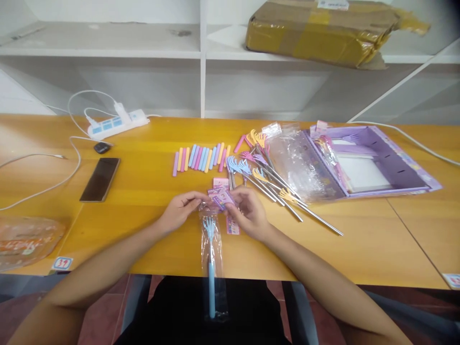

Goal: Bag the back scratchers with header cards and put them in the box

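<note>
"What are the hands gripping?"

"The left hand (183, 208) is pinching the top of a clear bag (220, 275) by thumb and fingers. The right hand (251, 213) is grasping a small printed card (223, 198) at that same end."

"And inside the bag?"

"A light-blue back scratcher (212, 287) is lying lengthwise, its claw pointing toward the hands and its handle reaching past the table (172, 258) edge."

"Anything close by?"

"More pink cards (220, 182) are showing beside and beyond the hands. Farther back, pastel tubes (201, 160) are lying in a row, and to the right, loose claws on metal rods (287, 195) are spreading out in a pile."

"What's beyond those?"

"Clear packaging (293, 165) is covering the lid of an open purple box (391, 178). On the far left, a phone (99, 179) is lying near a white power strip (118, 125); a taped carton (316, 36) is sitting on the shelf (223, 51)."
</note>
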Tool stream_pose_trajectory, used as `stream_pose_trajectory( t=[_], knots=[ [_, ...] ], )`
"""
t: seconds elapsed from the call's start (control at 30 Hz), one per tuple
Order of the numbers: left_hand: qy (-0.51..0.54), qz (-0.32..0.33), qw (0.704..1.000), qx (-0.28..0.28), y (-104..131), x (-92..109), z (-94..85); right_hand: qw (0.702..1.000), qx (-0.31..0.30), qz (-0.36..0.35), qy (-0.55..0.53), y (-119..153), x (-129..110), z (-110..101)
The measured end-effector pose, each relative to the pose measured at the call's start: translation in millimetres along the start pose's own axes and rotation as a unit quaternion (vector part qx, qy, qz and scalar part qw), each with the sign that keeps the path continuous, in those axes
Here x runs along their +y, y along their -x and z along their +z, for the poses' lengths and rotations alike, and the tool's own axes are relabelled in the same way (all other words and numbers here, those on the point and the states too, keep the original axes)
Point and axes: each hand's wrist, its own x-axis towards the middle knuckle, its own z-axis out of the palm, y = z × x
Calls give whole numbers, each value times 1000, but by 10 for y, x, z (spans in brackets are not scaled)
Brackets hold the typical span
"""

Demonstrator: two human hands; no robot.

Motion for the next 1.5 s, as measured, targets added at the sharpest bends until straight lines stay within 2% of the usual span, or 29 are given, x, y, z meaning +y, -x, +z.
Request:
stream_pose_trajectory(
  t=[0.07, 0.17, 0.27, 0.43, 0.6, 0.67, 1.03, 1.5],
  knots=[
    [63, -16, 998, -16, 8, 0, 19, 1000, -7, 2, -21, 12, 22, 29],
    [162, -26, 985, -51, 19, 36, 48, 999, 4, -21, 41, -6, 58, 22],
    [197, -22, 977, -83, 22, 68, 49, 995, 16, -22, 99, -21, 91, -15],
    [208, -43, 972, -96, 14, 43, 9, 987, -11, -22, 156, -21, 113, -64],
    [222, -47, 965, -133, 2, 101, 25, 973, -38, -130, 187, -63, 75, -74],
    [209, -39, 967, -141, -2, 134, 33, 968, -42, -148, 199, -74, 65, -77],
    [169, -35, 976, -136, -9, 115, -16, 953, -65, -158, 250, -36, 70, -137],
    [169, -41, 974, -143, -7, 124, -35, 953, -120, -130, 245, -38, 55, -147]
  ],
)
